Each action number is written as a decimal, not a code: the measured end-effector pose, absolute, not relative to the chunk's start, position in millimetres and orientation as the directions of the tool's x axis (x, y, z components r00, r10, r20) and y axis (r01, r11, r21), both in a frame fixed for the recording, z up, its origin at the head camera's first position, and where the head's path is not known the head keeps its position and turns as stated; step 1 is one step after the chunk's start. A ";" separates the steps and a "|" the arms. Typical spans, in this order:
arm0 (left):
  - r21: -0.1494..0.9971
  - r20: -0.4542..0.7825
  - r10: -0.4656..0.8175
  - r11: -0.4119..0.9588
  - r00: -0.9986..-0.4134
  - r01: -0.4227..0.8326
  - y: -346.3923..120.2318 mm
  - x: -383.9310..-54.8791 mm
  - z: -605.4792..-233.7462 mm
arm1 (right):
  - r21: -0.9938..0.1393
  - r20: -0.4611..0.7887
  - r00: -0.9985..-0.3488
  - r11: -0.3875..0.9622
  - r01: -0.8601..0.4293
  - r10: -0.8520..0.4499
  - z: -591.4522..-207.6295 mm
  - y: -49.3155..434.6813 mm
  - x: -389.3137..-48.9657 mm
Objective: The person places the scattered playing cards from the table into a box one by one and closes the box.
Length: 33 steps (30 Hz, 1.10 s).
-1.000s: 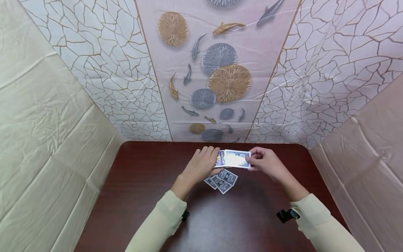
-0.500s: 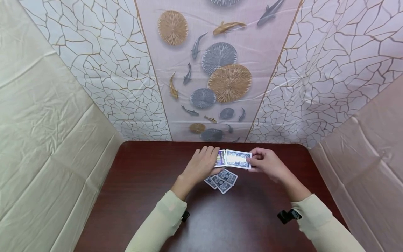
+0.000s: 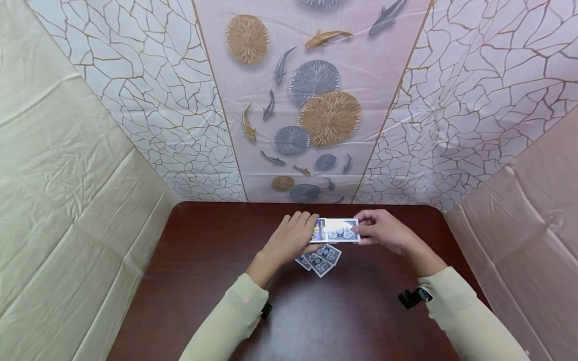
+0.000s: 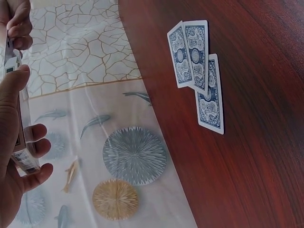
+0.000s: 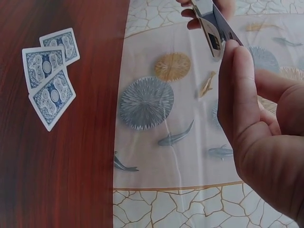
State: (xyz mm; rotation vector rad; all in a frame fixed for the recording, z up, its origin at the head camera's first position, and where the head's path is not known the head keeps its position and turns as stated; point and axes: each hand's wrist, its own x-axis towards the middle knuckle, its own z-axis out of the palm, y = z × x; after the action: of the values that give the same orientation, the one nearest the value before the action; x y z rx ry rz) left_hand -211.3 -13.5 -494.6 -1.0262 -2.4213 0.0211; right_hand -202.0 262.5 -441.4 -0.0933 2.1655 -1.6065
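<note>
Pinching a blue-backed playing card (image 3: 340, 233) end to end with its card box (image 3: 318, 230).

Nearest me, three face-down cards (image 3: 319, 264) overlap on the bench (image 3: 203, 250). Past them, my right hand (image 3: 384, 231) grips the held card's right end in its fingers; my left hand (image 3: 291, 234) clasps the box. Both long axes run left to right; I cannot tell how far they overlap. Koi-patterned cloth (image 3: 388, 75) hangs behind.

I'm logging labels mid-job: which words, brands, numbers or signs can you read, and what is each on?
No text is readable in these views.
Box in the left hand: print, too small and blurred.
Card in the right hand: blue pattern under glare, nothing legible.
Three loose cards on the table: blue patterns; any lettering too small.
</note>
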 end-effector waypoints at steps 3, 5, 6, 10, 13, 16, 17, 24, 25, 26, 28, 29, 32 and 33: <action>-0.195 0.439 0.677 0.713 -0.590 0.673 -11.4 -210.8 -494.8 | -0.924 -0.302 -0.898 0.331 0.193 -0.321 -442.4 261.1 -205.1; -0.201 0.431 0.678 0.715 -0.595 0.669 -11.0 -210.7 -494.7 | -0.925 -0.303 -0.899 0.325 0.197 -0.318 -443.7 257.8 -207.0; -0.206 0.428 0.679 0.716 -0.597 0.667 -10.9 -210.6 -494.5 | -0.925 -0.303 -0.900 0.323 0.199 -0.312 -444.6 256.2 -207.5; -0.216 0.425 0.678 0.719 -0.599 0.661 -10.8 -210.7 -494.6 | -0.930 -0.303 -0.910 0.298 0.217 -0.284 -447.6 250.9 -207.8; -0.218 0.433 0.674 0.723 -0.599 0.655 -10.9 -210.9 -495.0 | -0.934 -0.309 -0.908 0.269 0.234 -0.282 -450.0 250.4 -208.0; -0.212 0.431 0.670 0.727 -0.605 0.654 -10.6 -211.1 -495.3 | -0.938 -0.316 -0.901 0.242 0.250 -0.296 -451.8 250.7 -208.7; -0.209 0.428 0.670 0.726 -0.607 0.655 -10.5 -211.1 -495.4 | -0.939 -0.315 -0.899 0.238 0.248 -0.306 -452.4 250.8 -208.9; -0.188 0.402 0.674 0.723 -0.620 0.665 -8.9 -210.7 -496.6 | -0.943 -0.298 -0.893 0.248 0.221 -0.338 -456.0 247.3 -211.4; -0.191 0.403 0.674 0.723 -0.618 0.664 -8.8 -210.7 -496.9 | -0.943 -0.296 -0.893 0.252 0.217 -0.338 -456.6 246.3 -211.6; -0.196 0.405 0.675 0.723 -0.617 0.662 -8.7 -210.6 -497.2 | -0.942 -0.296 -0.895 0.257 0.215 -0.334 -457.1 245.1 -211.7; -0.199 0.406 0.675 0.724 -0.616 0.661 -8.6 -210.4 -497.7 | -0.940 -0.293 -0.897 0.271 0.207 -0.330 -458.2 242.7 -211.9; -0.204 0.409 0.675 0.724 -0.615 0.659 -8.6 -210.3 -498.0 | -0.939 -0.292 -0.898 0.279 0.203 -0.329 -458.2 241.1 -211.7; -0.211 0.411 0.675 0.725 -0.613 0.656 -8.7 -210.3 -498.5 | -0.931 -0.292 -0.902 0.310 0.193 -0.317 -458.5 236.7 -211.2; -0.210 0.411 0.675 0.724 -0.613 0.657 -8.8 -210.3 -498.6 | -0.929 -0.288 -0.904 0.321 0.184 -0.316 -458.3 235.5 -211.0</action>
State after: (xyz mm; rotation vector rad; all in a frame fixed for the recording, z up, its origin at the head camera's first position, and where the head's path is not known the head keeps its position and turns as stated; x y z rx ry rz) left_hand -210.3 -8.8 -498.6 -1.0163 -2.4612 0.0531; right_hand -211.0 235.5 -458.3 -0.1170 2.1724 -1.6117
